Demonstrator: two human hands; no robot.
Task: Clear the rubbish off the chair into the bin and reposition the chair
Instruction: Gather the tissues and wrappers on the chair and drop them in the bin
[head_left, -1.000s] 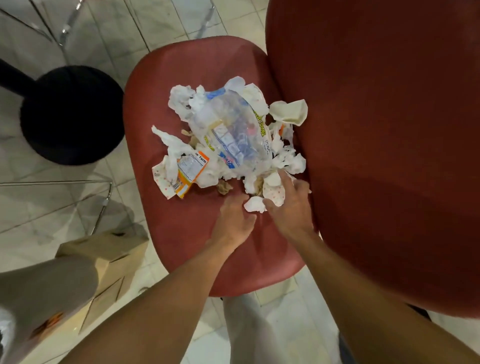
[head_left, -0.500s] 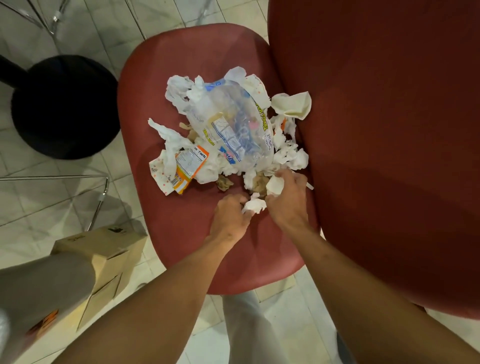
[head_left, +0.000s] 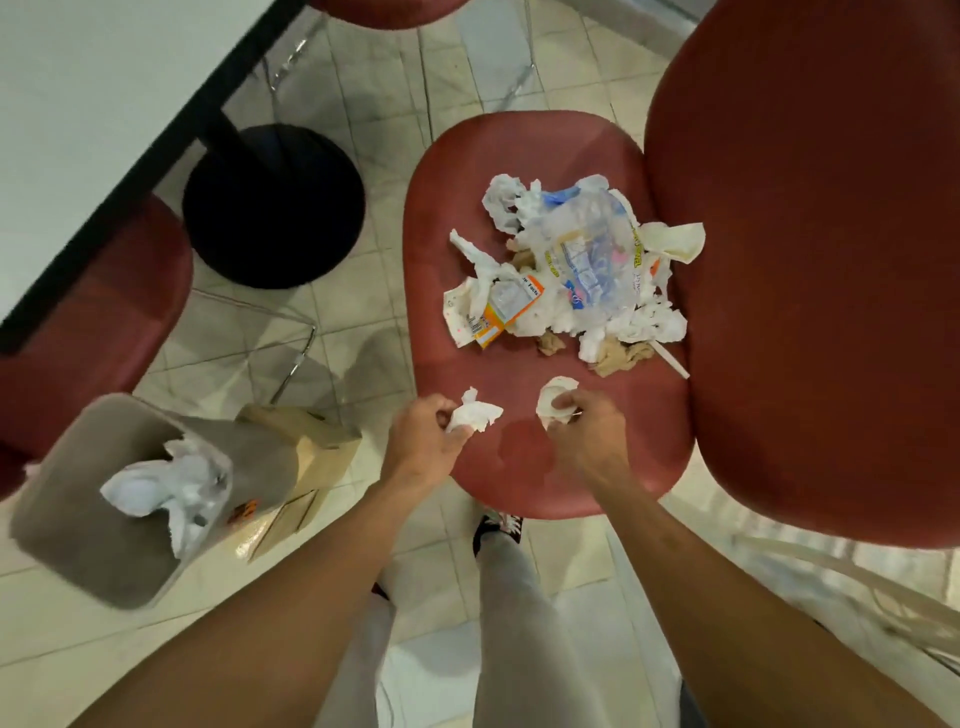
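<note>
Looking down, we saw the clearing was only partly done. Our left hand (head_left: 427, 441) gripped a crumpled white tissue (head_left: 475, 413), and our right hand (head_left: 584, 423) pinched a small cream paper wad (head_left: 555, 396), both over the front edge of the red padded chair seat (head_left: 519, 467). Most of the rubbish stayed behind: a heap of torn white paper and a clear plastic wrapper (head_left: 582, 270) lay further back on the seat, apart from both hands. Left of our left hand, on the floor, stood the grey bin (head_left: 78, 519), already holding white paper. We judged the chair was not yet repositioned.
</note>
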